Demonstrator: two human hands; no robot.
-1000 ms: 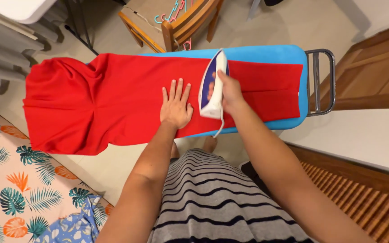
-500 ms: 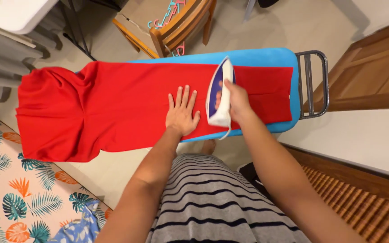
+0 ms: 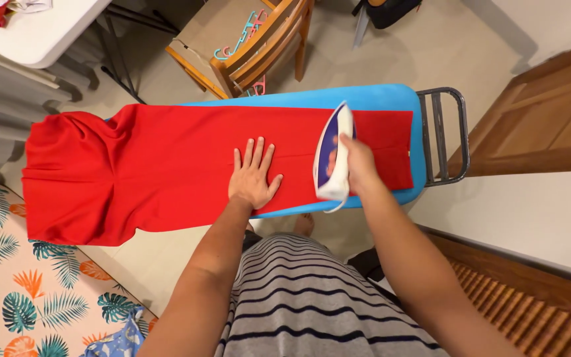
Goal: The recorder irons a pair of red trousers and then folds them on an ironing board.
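L hand (image 3: 252, 177) flat, fingers spread on red garment (image 3: 166, 165), R hand (image 3: 358, 164) gripping white iron (image 3: 333, 155)

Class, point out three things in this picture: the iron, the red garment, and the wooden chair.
Iron (image 3: 334, 155), head view, on its white and purple body.
Red garment (image 3: 166, 162), head view, on the flat middle of the cloth.
Wooden chair (image 3: 259, 39), head view, on its slatted back.

The iron (image 3: 334, 155) hides its soleplate and part of the right hand (image 3: 358, 165) gripping its handle.
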